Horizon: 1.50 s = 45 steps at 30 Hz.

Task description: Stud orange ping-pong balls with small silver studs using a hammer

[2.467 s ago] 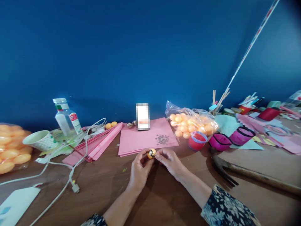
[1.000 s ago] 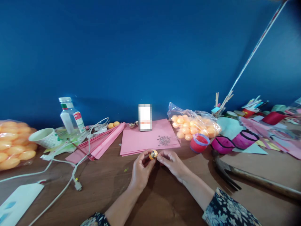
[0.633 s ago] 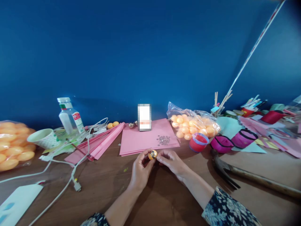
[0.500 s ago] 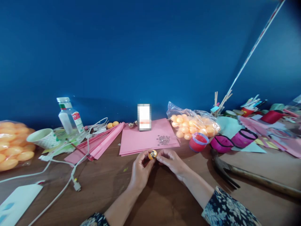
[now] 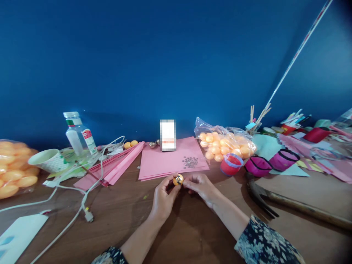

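Observation:
Between the fingers of my left hand (image 5: 162, 200) is an orange ball (image 5: 176, 181), the size of a ping-pong ball, with small shiny silver and dark pieces on its upper face. My left thumb and fingers close around its left side. My right hand (image 5: 202, 187) meets the ball's right side with thumb and index finger pinched together; whatever is between those fingertips is too small to make out. Just beyond the hands, a scatter of small round silver pieces (image 5: 189, 162) lies on stacked pink sheets (image 5: 156, 165).
A bag of orange balls (image 5: 220, 145), a red cup (image 5: 231, 164) and purple fabric pouches (image 5: 258, 166) stand right of the sheets. A hammer (image 5: 297, 203) lies nearer. Leftward are white cables (image 5: 82, 201), a clear bottle (image 5: 74, 134), a paper cup (image 5: 48, 160) and another ball bag (image 5: 16, 168).
The view has shifted very slightly. Both hands stay at the ball, which appears turned a little; nothing was let go.

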Motion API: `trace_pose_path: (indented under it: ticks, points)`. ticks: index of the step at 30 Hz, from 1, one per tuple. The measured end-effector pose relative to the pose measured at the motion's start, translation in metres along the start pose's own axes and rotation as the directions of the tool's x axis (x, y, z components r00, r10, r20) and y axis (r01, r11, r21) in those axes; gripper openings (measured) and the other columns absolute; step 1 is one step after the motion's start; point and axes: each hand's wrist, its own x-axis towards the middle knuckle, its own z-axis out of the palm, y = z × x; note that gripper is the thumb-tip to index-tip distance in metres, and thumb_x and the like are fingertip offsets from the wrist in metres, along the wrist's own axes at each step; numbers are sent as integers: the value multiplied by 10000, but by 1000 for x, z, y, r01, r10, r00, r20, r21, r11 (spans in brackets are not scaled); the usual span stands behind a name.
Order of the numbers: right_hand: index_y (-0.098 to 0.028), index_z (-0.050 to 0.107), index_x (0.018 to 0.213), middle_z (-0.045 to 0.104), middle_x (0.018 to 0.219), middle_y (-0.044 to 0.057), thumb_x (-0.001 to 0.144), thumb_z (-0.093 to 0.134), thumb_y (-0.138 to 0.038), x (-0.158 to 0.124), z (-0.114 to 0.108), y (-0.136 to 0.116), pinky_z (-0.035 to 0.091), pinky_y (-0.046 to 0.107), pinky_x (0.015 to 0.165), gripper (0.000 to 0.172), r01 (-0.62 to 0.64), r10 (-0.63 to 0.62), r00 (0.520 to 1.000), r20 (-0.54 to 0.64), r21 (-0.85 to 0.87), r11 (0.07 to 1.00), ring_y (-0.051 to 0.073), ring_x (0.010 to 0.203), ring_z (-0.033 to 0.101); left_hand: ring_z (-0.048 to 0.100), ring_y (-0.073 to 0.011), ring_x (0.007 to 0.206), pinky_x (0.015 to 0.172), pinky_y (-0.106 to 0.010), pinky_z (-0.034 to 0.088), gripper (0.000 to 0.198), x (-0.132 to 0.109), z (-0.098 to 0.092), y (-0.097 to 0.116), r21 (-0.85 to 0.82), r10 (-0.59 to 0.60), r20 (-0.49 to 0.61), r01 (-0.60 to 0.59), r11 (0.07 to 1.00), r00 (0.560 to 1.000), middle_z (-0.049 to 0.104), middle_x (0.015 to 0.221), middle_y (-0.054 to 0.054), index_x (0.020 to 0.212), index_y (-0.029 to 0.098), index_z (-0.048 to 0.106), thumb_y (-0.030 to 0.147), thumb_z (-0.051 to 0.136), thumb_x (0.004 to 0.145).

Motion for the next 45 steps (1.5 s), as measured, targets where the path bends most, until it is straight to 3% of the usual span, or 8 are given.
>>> trace_pose_path:
  ticks: [13, 21, 26, 32, 39, 45]
  points:
    - [-110, 640, 674, 659, 655, 37, 530, 749, -376, -1, 0, 2, 454, 233, 575, 322, -63, 64, 998, -28, 43, 997, 123, 628, 589, 573, -235, 993, 884, -363, 422, 371, -1, 1, -4, 48, -13, -23, 14, 999, 1000, 640, 1058, -82, 1033, 169, 610, 251, 631, 672]
    - [-110, 621, 612, 625, 573, 13, 502, 760, -391, -1, 4, 1, 460, 243, 563, 332, -49, 53, 995, -80, 45, 998, 104, 545, 559, 562, -247, 1011, 890, -359, 419, 366, -3, 2, -1, 40, -1, -22, 2, 999, 1000, 649, 1040, -76, 1014, 166, 622, 245, 645, 657]
    - [-123, 600, 667, 620, 617, 5, 589, 715, -385, 0, 2, 0, 462, 218, 553, 296, -36, 38, 999, -15, 71, 997, 99, 580, 572, 577, -227, 987, 889, -363, 421, 373, -2, 4, 3, -6, -40, -2, 40, 999, 999, 638, 1059, -82, 1043, 162, 589, 256, 623, 684]
    - [-175, 598, 888, 635, 839, 19, 611, 697, -361, -1, 2, 0, 473, 212, 562, 348, 71, -73, 997, 24, 53, 996, 121, 699, 591, 575, -225, 995, 893, -359, 429, 387, -2, 4, 9, -145, -97, 16, 98, 985, 995, 640, 1050, -88, 1020, 148, 590, 261, 650, 655]
    - [-170, 585, 905, 630, 751, 14, 671, 645, -370, -1, 8, 6, 481, 244, 569, 313, 177, -175, 983, 55, -50, 983, 138, 659, 589, 617, -196, 897, 848, -362, 472, 358, 1, 3, 3, -332, -178, -14, 164, 929, 984, 667, 962, -69, 972, 152, 588, 316, 649, 661]
    - [-180, 554, 950, 619, 853, 33, 662, 666, -278, -3, 9, 8, 480, 265, 661, 324, 314, -307, 949, 76, -114, 943, 151, 745, 581, 620, -178, 875, 804, -330, 495, 324, 0, 3, 7, -357, -205, -13, 187, 915, 979, 663, 949, -63, 964, 155, 579, 308, 633, 683]
